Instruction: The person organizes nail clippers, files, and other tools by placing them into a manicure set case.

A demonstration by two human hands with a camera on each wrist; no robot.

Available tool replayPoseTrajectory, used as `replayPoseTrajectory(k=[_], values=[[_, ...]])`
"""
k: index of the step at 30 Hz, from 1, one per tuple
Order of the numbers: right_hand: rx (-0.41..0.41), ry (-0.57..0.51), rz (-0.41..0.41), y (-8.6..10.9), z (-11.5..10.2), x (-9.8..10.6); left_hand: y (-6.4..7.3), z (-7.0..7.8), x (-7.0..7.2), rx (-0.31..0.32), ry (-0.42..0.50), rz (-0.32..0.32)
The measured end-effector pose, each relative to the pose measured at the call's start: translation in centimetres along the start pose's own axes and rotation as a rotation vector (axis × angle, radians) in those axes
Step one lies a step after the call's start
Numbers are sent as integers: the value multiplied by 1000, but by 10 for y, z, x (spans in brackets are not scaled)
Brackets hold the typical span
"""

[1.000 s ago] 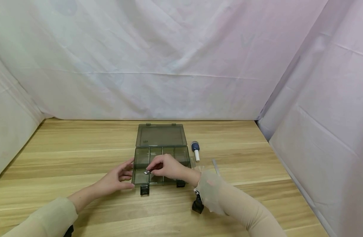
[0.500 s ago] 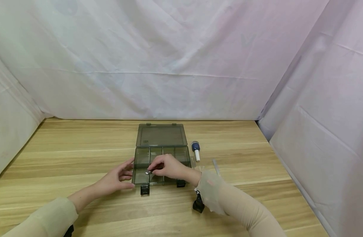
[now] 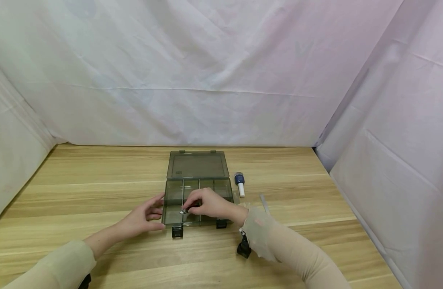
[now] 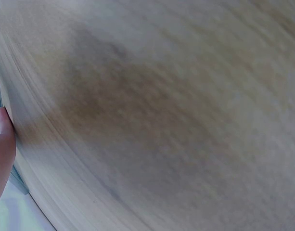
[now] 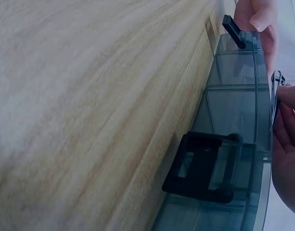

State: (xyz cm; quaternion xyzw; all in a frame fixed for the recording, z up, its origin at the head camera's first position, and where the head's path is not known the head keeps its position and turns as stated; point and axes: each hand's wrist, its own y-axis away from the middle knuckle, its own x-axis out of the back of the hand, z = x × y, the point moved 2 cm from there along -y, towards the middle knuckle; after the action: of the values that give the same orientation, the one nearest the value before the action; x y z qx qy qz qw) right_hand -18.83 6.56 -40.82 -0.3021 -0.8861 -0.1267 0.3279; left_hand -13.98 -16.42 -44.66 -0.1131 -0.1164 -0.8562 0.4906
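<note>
A smoky, see-through plastic organizer box (image 3: 172,220) lies with its lid (image 3: 197,164) folded back on the table. My right hand (image 3: 207,202) is above the box's front compartments, pinching a small metal nail clipper (image 3: 183,212) between thumb and fingers. In the right wrist view the clipper (image 5: 275,96) shows its lever, just above the box rim. At the box's left side rests my left hand (image 3: 141,216), its thumb by the front corner and its fingers loosely bent along the wall. The left wrist view catches only part of that hand (image 4: 3,154).
Right of the box lies a dark blue nail polish bottle (image 3: 240,182) with a white cap. Farther right is a thin grey strip (image 3: 264,203), partly behind the right sleeve. Two black latches (image 3: 177,231) hang at the box's front. White cloth (image 3: 192,72) walls the table in.
My right hand has shifted slightly to the right with the nail clipper, which now lies at the divider between the front compartments. My left hand keeps its place at the box.
</note>
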Motion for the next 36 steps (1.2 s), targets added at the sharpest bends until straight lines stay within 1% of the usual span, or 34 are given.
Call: replayPoseTrajectory(k=[5, 11, 15, 20, 26, 32, 36], values=[[17, 15, -10, 0, 1, 1, 0, 0, 0, 6, -5, 0], [24, 2, -15, -1, 2, 1, 0, 1, 0, 8, -6, 1], [38, -1, -34, -2, 0, -1, 0, 0, 0, 8, -10, -3], [26, 2, -57, -3, -1, -1, 0, 0, 0, 13, -7, -4], [33, 14, -59, -2, -1, 0, 0, 0, 0, 16, 12, -5], [34, 21, -62, -1, 3, 1, 0, 1, -1, 12, 8, -5], [53, 33, -66, -1, 4, 1, -1, 0, -1, 20, 12, -2]])
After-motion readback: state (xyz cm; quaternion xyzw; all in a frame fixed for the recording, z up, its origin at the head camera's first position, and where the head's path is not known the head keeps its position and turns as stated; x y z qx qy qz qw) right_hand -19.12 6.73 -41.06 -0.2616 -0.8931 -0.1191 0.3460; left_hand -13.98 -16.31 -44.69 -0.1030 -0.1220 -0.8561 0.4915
